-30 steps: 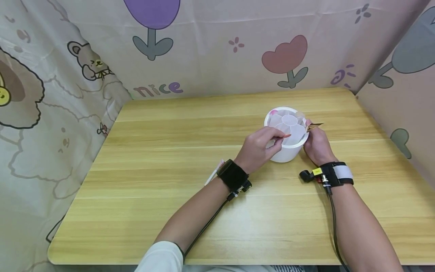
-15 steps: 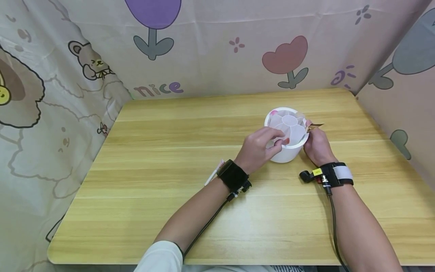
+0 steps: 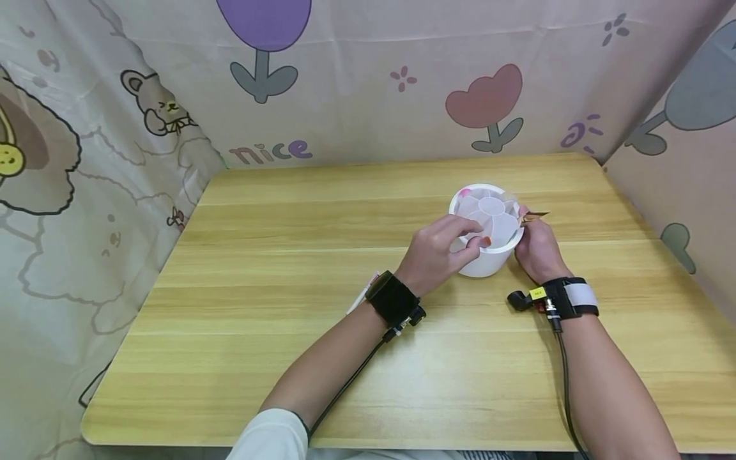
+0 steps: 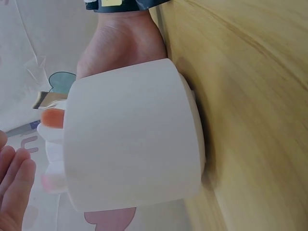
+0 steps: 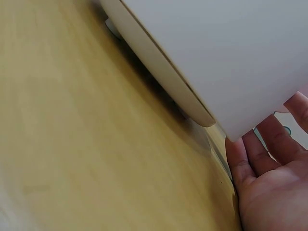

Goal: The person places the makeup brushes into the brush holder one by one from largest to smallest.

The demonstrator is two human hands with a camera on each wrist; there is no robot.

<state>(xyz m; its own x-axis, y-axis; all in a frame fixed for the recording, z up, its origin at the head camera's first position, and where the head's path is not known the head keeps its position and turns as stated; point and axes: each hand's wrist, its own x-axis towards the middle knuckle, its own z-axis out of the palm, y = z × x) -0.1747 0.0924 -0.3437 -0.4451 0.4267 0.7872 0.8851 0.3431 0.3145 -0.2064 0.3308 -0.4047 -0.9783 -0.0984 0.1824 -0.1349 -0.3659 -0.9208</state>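
Observation:
A white round desk organizer [image 3: 485,262] with a flower-shaped divided insert stands at the right of the table. My left hand [image 3: 439,246] is over its near-left rim, thumb and fingers apart. An orange-tipped item [image 4: 52,118] stands up from the organizer, close by the left thumb in the head view; its lower part is hidden inside. In the left wrist view the left fingers [image 4: 17,187] are apart from it, holding nothing. My right hand [image 3: 537,249] grips the organizer's right side, its fingers [image 5: 276,139] against the wall.
Gold-brown pointed pieces [image 3: 535,217] stick out over the organizer's right rim. A pink-tipped white item [image 4: 54,180] also rises above the rim. A thin white stick [image 3: 362,297] lies on the wooden table [image 3: 259,287] beside the left wrist. A patterned curtain [image 3: 356,115] hangs behind.
The left thumb and fingers, pinching the orange-tipped item a second ago, have parted and let it go as it dropped lower into the organizer. The right hand has kept its place.

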